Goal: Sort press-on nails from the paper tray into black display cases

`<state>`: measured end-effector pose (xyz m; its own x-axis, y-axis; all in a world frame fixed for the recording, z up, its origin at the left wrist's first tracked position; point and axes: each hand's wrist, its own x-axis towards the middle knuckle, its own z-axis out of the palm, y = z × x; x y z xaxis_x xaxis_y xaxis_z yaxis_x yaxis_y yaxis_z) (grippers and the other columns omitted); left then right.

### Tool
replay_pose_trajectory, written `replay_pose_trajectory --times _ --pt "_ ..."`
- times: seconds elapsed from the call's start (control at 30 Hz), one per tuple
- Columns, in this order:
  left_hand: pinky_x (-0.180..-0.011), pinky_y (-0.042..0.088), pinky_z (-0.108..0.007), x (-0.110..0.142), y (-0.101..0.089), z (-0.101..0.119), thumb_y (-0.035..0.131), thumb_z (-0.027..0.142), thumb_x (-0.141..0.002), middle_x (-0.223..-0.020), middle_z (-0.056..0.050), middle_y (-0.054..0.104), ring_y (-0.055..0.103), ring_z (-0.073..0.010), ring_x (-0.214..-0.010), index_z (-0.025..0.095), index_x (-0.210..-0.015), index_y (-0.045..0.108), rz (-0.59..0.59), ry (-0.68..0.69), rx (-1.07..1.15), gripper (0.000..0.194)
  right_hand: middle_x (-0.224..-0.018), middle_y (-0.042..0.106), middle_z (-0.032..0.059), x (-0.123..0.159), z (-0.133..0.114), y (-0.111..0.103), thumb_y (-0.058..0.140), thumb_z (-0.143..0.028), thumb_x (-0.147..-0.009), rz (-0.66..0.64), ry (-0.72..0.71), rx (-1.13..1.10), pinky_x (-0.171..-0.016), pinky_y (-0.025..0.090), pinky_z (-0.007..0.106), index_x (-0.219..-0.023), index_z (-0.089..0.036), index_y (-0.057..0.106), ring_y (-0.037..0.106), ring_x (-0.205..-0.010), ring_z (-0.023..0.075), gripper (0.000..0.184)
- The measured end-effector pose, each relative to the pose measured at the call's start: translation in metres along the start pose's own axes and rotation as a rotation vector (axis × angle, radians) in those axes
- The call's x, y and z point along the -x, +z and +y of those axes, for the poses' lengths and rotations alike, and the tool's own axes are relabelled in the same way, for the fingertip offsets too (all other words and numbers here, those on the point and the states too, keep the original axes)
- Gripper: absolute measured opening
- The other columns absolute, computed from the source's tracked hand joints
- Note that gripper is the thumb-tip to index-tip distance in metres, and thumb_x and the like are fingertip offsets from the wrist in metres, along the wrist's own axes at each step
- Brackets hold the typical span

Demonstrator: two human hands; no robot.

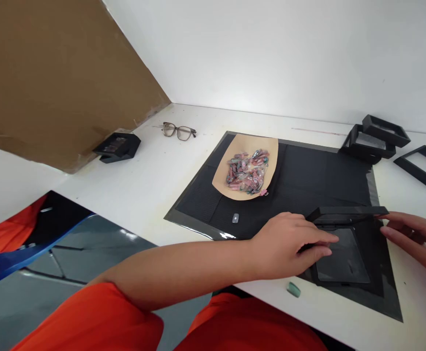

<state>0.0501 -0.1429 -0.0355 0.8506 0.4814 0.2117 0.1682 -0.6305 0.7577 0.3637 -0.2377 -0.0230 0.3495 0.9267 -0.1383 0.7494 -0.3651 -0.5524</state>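
The left hand (291, 243) is reaching over a black case (375, 282) that is lying on the dark mat (318, 170), near the front edge of the tabletop (169, 168). Its thumb and forefinger are stretching above the clear film (348, 265) with their tips close together; whether they are pinching something small, I cannot tell. The right hand (423, 239) is bending its fingers around the right end of the case's upper frame (348, 211) and seems to be pinching it there, while that frame is standing tilted over the lower half.

The case is looking light and stiff, probably plastic, with smooth rims that should suit a pinch at the outer edges or corners. The film is looking thin, shiny and perhaps stretchy, so fingers are best kept off its middle, where a hard press could crease or split it.

A grey piece (235, 218) with a star is lying on the mat below the paper tray (257, 142), which is holding a heap of wrapped pieces (247, 173). A green piece (293, 289) is resting on the bare tabletop beside the mat; being small and glossy, it could slip, so its side edges are offering the surest hold.
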Motion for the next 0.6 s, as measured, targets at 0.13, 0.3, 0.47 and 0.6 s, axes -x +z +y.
replay_pose_trajectory --times 0.13,0.3,0.47,0.6 --pt "-0.101 0.059 -0.034 -0.0033 -0.003 0.0015 0.068 0.035 -0.111 -0.108 -0.002 0.089 0.082 -0.0203 -0.101 0.024 -0.131 0.082 -0.063 -0.066 -0.1 0.026 -0.086 0.085 0.0053 0.0008 -0.0062 -0.0013 0.065 -0.095 -0.073 -0.014 -0.026 0.009 -0.044 0.055 0.034 -0.103 -0.028 0.088 0.068 -0.056 0.0227 0.076" --pt "-0.103 0.062 -0.032 -0.0037 -0.0036 -0.0008 0.068 0.031 -0.109 -0.124 -0.007 0.084 0.08 -0.0213 -0.115 0.023 -0.125 0.084 0.0 -0.067 -0.139 0.024 -0.083 0.084 0.0062 0.001 -0.0112 -0.0019 0.063 -0.098 -0.069 0.009 -0.023 0.04 -0.045 0.053 0.035 -0.098 -0.029 0.088 0.067 -0.056 0.0236 0.079" --pt "-0.1 0.063 -0.034 -0.0021 -0.0058 -0.0025 0.067 0.036 -0.11 -0.128 -0.008 0.083 0.079 -0.0233 -0.116 0.021 -0.132 0.082 -0.012 -0.044 -0.223 0.031 -0.093 0.087 0.0075 0.0016 -0.0081 -0.0021 0.065 -0.096 -0.069 0.012 0.005 0.034 -0.051 0.058 0.037 -0.097 -0.029 0.088 0.072 -0.064 0.0262 0.077" --pt "-0.09 0.062 -0.038 -0.0001 -0.008 -0.0011 0.065 0.044 -0.112 -0.129 -0.005 0.084 0.079 -0.0246 -0.111 0.024 -0.139 0.078 -0.022 -0.045 -0.363 0.036 -0.087 0.085 0.0067 0.0001 -0.0041 -0.0003 0.067 -0.095 -0.069 0.027 -0.008 0.018 -0.048 0.056 0.035 -0.096 -0.028 0.088 0.07 -0.06 0.0247 0.075"
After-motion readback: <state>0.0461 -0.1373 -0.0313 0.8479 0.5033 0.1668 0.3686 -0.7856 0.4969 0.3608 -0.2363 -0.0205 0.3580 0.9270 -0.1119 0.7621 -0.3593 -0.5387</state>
